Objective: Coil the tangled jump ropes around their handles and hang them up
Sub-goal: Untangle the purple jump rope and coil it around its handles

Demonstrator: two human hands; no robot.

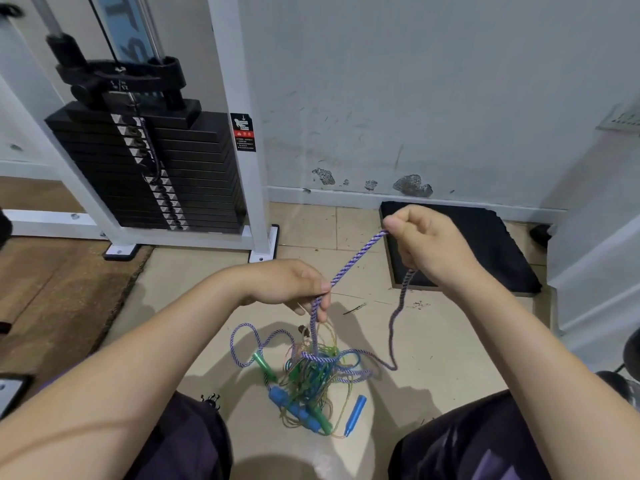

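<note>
Head view: both hands, left (294,284) and right (424,242), pinch the purple rope (356,256) above the tangle (308,375) on the floor; draw it out slowly, easing loops free without tightening knots.

Light: even, moderately bright, overhead | Shadows: soft, cast on floor (214,271) beneath the arms | Glare: none | Focus: centre slightly soft | Edges: wide-angle bending, wall (450,81) lines curved

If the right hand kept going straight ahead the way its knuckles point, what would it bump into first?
Probably the black mat lying against the wall, just beyond the right hand, which grips the purple rope. Depth is unclear; it might pass above the mat and reach the wall.
</note>
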